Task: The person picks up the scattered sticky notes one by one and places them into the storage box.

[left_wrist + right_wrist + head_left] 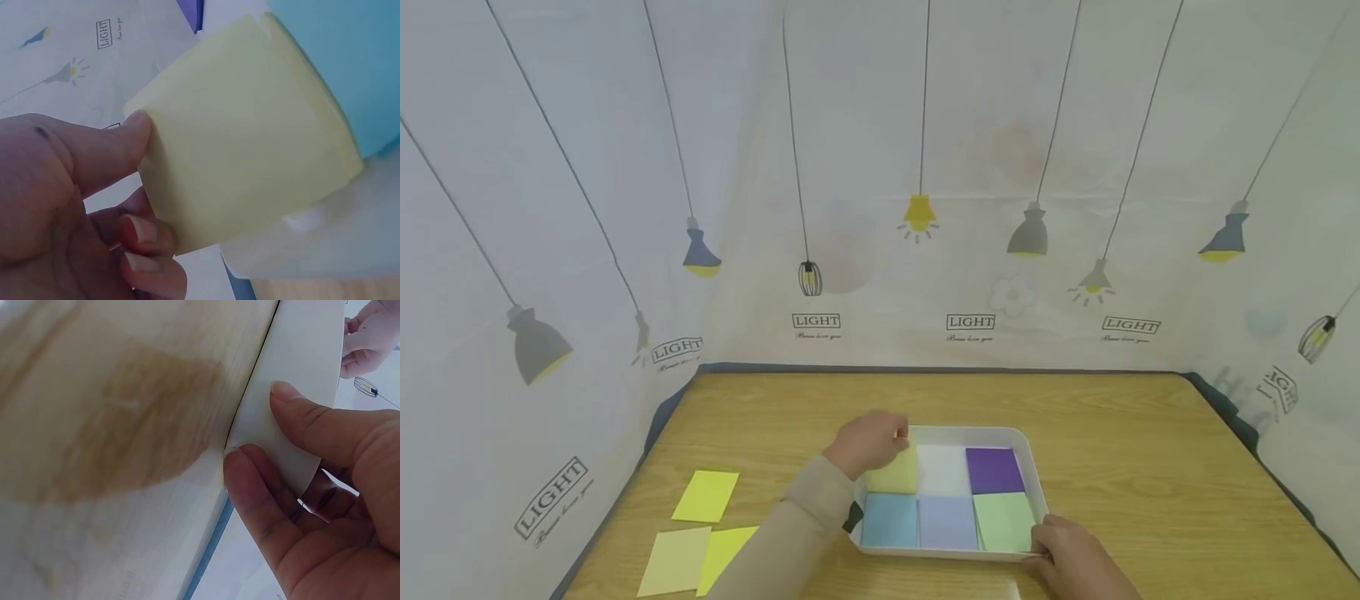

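Observation:
In the head view a white tray (940,553) stands on the table, with square paper pads laid in two rows inside. My left hand (867,443) is at its back left corner and pinches the outer edge of a pale yellow sticky note (231,137) between thumb and fingers. The note's far edge lies over a pale yellow pad (315,94), beside the blue pad (890,521). With thumb and fingers, my right hand (1073,557) grips the tray's front right corner. White, purple (994,471), lavender (948,522) and green (1003,522) squares fill the other places.
To the left of the tray lie a bright yellow note (705,496), a pale yellow note (674,561) and another bright yellow note (721,553), partly behind the left sleeve (790,533). A lamp-printed sheet (880,150) encloses the wooden table (1120,450) at the back and sides.

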`<action>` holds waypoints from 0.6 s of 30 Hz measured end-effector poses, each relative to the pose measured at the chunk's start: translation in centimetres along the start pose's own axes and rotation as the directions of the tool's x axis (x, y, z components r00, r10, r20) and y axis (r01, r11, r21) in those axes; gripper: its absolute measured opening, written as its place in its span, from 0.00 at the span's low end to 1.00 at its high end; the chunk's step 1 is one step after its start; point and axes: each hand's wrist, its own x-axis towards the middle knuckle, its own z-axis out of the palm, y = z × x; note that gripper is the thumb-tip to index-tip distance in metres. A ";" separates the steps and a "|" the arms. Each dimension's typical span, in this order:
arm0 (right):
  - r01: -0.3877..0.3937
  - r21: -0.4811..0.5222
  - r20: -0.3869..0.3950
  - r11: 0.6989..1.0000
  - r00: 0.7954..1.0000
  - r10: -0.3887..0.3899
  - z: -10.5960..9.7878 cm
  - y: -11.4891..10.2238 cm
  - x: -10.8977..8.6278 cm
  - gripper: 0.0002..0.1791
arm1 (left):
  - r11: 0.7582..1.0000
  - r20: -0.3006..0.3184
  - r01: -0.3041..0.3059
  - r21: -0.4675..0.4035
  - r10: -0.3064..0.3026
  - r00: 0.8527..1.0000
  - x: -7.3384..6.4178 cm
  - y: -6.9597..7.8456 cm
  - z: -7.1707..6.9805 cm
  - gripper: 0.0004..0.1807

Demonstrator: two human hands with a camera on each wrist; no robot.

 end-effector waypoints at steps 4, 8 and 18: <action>-0.034 -0.004 0.002 0.999 0.999 0.034 0.0 0.0 0.0 0.17 | 0.999 0.025 0.038 0.001 -0.038 0.999 0.5 0.0 0.5 0.05; -0.047 -0.009 0.001 0.999 0.999 0.047 0.0 0.0 0.0 0.17 | 0.998 0.022 0.057 0.029 -0.057 0.998 1.2 -0.1 1.2 0.06; -0.035 -0.002 0.004 0.999 0.999 0.035 0.1 0.0 0.1 0.17 | 0.992 -0.003 0.100 0.075 -0.100 0.995 2.2 -0.8 3.2 0.17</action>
